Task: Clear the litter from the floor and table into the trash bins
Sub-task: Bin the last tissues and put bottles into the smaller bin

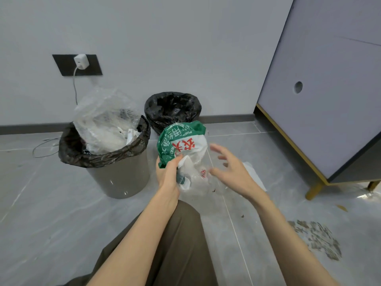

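My left hand (168,174) grips a crumpled plastic wrapper (181,145), green and white with red characters, held above the floor between the two bins. My right hand (228,168) is open with spread fingers just right of the wrapper's clear part. A grey trash bin (119,176) with a black liner stands to the left, stuffed with clear plastic bags (105,120). A second bin lined in black (172,108) stands behind the wrapper against the wall.
A grey cabinet (321,100) on gold legs stands at the right. Scattered dry crumbs (315,238) and small bits lie on the grey tile floor at lower right. A white sheet (255,176) lies behind my right hand. A charger (81,61) and cable hang on the wall.
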{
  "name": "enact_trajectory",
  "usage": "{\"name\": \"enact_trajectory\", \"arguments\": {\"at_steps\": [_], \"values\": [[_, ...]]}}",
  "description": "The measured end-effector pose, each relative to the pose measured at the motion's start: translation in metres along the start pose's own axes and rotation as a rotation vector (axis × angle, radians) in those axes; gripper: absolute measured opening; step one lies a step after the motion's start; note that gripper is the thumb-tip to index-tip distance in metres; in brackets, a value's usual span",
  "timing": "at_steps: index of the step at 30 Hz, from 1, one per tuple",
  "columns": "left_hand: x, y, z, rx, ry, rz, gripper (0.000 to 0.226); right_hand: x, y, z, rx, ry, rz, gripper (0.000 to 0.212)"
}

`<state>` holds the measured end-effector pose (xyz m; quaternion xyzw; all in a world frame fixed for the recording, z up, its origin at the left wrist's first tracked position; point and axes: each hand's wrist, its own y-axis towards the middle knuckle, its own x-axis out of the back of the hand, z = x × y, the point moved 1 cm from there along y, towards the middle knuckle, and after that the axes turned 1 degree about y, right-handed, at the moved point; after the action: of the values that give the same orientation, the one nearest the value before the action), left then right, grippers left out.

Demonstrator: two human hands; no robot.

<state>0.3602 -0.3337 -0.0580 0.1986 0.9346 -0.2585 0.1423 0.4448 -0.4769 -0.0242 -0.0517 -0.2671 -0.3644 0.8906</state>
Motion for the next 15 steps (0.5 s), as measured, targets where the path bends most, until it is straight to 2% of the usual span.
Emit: {"name": "enact_trajectory", "arguments": {"at_steps": [1, 2, 4, 6, 9, 12, 14, 15], "values": [[0.001, -0.001, -0.002, 0.001, -0.021, -0.019, 0.047, 0.004, -0.004, 0.006, -0.035, 0.118, 0.061, 0.080], [0.000, -0.003, -0.003, 0.006, -0.036, -0.027, 0.045, 0.007, -0.008, 0.013, -0.023, 0.109, 0.143, 0.099], [-0.002, -0.009, -0.006, 0.015, -0.028, -0.019, 0.038, 0.003, -0.012, 0.019, 0.054, -0.186, 0.298, 0.130], [-0.004, -0.016, -0.007, -0.001, 0.022, 0.009, 0.030, -0.006, -0.007, 0.018, 0.067, -0.426, 0.339, 0.143], [-0.004, -0.019, -0.009, 0.025, 0.071, 0.054, 0.013, -0.011, 0.006, 0.023, 0.086, -0.439, 0.310, 0.146], [-0.005, -0.025, -0.011, 0.015, 0.178, 0.127, 0.010, -0.001, 0.019, 0.027, 0.117, -0.482, 0.278, 0.146], [-0.009, -0.031, -0.014, -0.044, 0.260, 0.193, 0.012, 0.006, 0.025, 0.025, 0.109, -0.431, 0.276, 0.139], [-0.011, -0.034, -0.019, -0.077, 0.297, 0.237, 0.017, 0.009, 0.026, 0.023, 0.131, -0.370, 0.252, 0.129]]}}
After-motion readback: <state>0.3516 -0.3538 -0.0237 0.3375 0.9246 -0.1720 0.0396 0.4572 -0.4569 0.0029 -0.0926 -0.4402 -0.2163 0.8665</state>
